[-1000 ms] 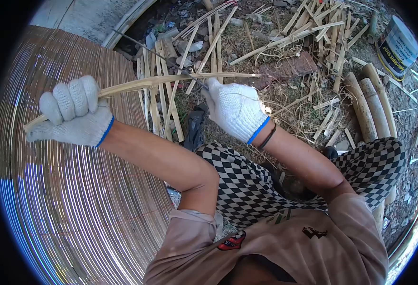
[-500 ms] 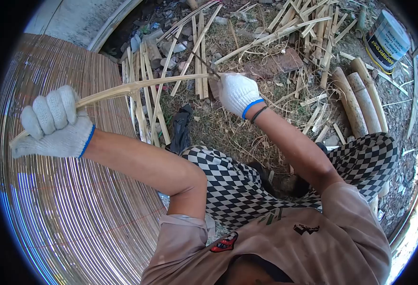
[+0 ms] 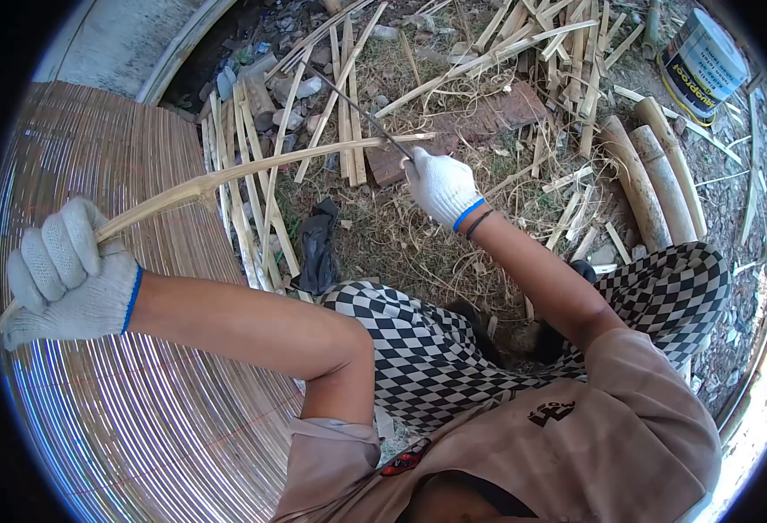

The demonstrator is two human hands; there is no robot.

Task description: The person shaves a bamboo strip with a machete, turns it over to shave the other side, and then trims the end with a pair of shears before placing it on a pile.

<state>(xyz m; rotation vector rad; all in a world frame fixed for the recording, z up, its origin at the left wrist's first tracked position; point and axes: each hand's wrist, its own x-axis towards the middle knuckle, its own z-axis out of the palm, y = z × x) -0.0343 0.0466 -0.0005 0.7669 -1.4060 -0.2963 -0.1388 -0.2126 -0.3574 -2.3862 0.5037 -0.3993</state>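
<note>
Far left of the brown board (image 3: 510, 113), the L hand (image 3: 57, 270), gloved, is closed in a fist round the near end of the bamboo strip (image 3: 261, 164), over the slatted mat (image 3: 183, 392); that mat fills the ground well left of the board; the strip's long axis runs from the fist up & right, w/ a slight bend & a thicker node partway, its free tip showing over the board's left end; so it lies R of the L hand & just beyond the R hand; loose strips (image 3: 349, 96) lie left of the board, some passing under the strip in view; black plastic bag (image 3: 318, 248) is on the ground left of the board & nearer the body

R hand (image 3: 440, 183), also gloved, is at the board's near side, by its left end, fingers narrow round one end of a thin dark blade (image 3: 359, 109); grip itself hidden in the glove; blade slants up & left, crossing the strip close to the tip; can't tell if its edge bites in or only rests; R hand is by far the nearer to that tip, L hand at the opp. end; right of the board, 3 bamboo poles (image 3: 634, 183) lie side by side; bucket (image 3: 706, 70) is farther right, beyond the poles
</note>
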